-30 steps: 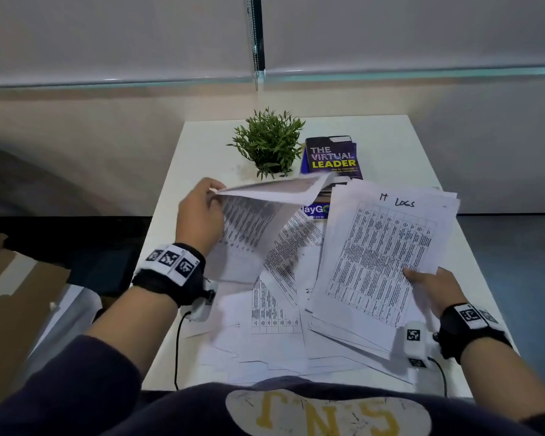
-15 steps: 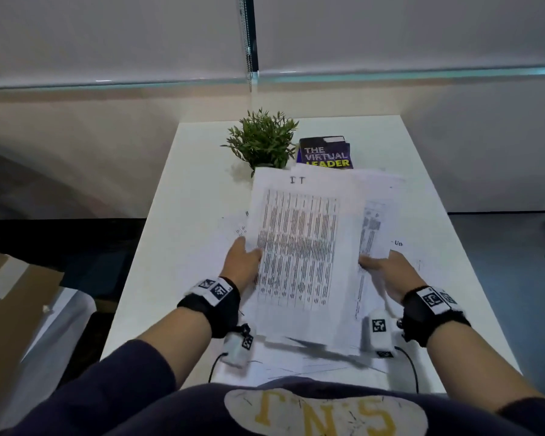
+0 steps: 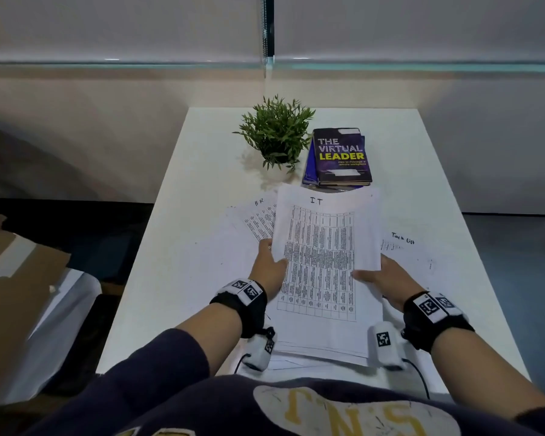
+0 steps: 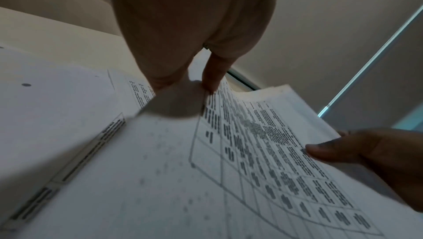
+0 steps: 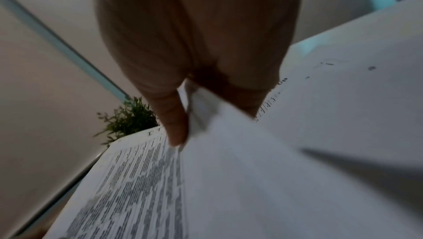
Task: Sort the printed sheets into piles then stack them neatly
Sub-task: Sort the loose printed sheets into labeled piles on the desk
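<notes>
Gripping the IT stack [image 3: 324, 265] by its side edges over the table [image 3: 177, 247], left hand [image 3: 269, 272] and right hand [image 3: 387, 280] pinch thumbs on top; books [image 3: 340, 157] crowd the far edge.

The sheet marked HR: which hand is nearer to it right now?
Left. The left hand grips the IT stack at its left edge, right beside the HR sheet. The right hand holds the stack's opposite edge, farther away.

White sheets [image 3: 324, 256], black tables; green plant [image 3: 276, 133]; purple book [image 3: 342, 157].
</notes>
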Demonstrator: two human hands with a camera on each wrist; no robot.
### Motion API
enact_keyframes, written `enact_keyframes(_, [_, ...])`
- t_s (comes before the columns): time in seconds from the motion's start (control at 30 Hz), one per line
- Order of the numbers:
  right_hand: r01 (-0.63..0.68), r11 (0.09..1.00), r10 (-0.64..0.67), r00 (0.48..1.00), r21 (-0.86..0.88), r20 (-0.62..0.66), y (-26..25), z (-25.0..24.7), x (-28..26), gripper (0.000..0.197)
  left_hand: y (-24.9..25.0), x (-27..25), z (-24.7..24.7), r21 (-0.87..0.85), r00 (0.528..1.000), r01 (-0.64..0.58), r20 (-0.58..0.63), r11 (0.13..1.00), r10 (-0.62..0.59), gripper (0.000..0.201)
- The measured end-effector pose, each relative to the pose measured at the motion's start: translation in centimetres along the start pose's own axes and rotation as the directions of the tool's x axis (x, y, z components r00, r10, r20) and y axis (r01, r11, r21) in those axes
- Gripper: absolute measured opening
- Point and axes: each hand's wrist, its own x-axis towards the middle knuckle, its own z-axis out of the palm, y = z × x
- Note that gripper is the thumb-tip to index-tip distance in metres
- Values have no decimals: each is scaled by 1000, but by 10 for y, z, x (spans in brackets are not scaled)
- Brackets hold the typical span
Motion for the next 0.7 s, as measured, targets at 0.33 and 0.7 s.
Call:
enact_keyframes(0.33, [-37, 999, 34, 983, -17, -180, 25, -29, 8, 40, -31, 53, -8, 77, 971, 214, -121, 974, -204, 56])
enact_keyframes(0.7, [-45, 998, 52, 974, 38, -223, 32, -37, 7, 43, -22, 79, -16, -49, 946, 297, -120, 954, -301, 49])
